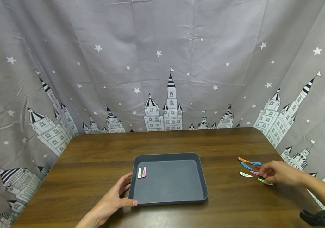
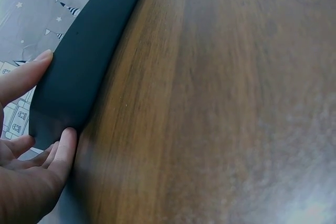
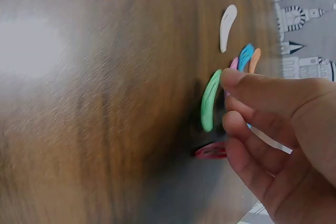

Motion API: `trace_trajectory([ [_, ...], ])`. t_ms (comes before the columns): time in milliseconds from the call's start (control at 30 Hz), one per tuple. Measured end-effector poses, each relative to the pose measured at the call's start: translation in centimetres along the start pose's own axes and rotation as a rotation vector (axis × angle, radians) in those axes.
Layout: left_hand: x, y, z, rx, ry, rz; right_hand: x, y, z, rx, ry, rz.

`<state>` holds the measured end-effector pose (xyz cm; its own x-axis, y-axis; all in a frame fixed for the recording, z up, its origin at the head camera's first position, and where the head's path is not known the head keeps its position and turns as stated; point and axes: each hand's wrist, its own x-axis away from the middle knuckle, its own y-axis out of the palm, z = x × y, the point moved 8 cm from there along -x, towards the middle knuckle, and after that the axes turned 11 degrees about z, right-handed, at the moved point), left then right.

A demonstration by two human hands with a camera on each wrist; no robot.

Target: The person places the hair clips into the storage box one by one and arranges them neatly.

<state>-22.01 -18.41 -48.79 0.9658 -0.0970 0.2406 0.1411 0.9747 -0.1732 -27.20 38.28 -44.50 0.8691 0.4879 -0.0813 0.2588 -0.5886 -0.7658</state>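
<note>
My left hand [image 1: 109,201] grips the near-left corner of the grey tray [image 1: 169,183], thumb at the corner and fingers along the left side; the left wrist view shows its fingers [image 2: 64,150] against the tray's wall [image 2: 79,66]. Two clips, white [image 1: 139,173] and pink [image 1: 144,172], lie inside the tray. Over the clips on the right hovers my right hand [image 1: 282,173], its fingers bent, thumb and fingertips apart. The thumb is beside the green clip [image 3: 211,100]; a red clip [image 3: 210,150] lies below the green one in the right wrist view. The hand partly hides other clips.
Left of the right hand lie a white clip [image 1: 246,174], an orange clip [image 1: 243,160], two blue clips [image 1: 246,165] and a pink clip [image 1: 254,173]. A grey curtain [image 1: 162,41] with castles and stars hangs behind the brown table [image 1: 94,158].
</note>
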Motion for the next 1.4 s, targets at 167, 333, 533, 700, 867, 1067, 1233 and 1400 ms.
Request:
trace_trajectory([
  [167, 0.0, 0.0, 0.2, 0.002, 0.012, -0.005, 0.4, 0.1, 0.6, 0.059, -0.047, 0.044],
  [333, 0.0, 0.0, 0.2, 0.004, 0.018, -0.004, 0.3, 0.5, 0.6, 0.079, -0.06, 0.072],
  [533, 0.1, 0.1, 0.2, 0.008, 0.017, -0.004, 0.1, 0.8, 0.4, 0.09, -0.066, 0.074],
  [700, 0.0, 0.0, 0.1, 0.01, 0.018, -0.002, 0.1, 1.0, 0.0, 0.114, -0.137, 0.097],
  [867, -0.1, 0.0, 0.1, 0.008, 0.022, -0.002, 0.1, 1.1, -0.2, 0.107, -0.149, 0.108],
  [1067, -0.1, 0.0, 0.1, 0.006, 0.03, -0.004, -0.7, 0.9, -1.1, 0.105, -0.128, 0.13],
  [1233, -0.1, 0.0, 0.1, 0.006, 0.031, 0.0, -2.1, 1.3, -1.4, -0.005, -0.039, 0.088],
  [1400, 0.0, 0.0, 0.2, 0.013, 0.034, -0.005, -3.4, 2.5, -1.8, -0.191, 0.124, 0.009],
])
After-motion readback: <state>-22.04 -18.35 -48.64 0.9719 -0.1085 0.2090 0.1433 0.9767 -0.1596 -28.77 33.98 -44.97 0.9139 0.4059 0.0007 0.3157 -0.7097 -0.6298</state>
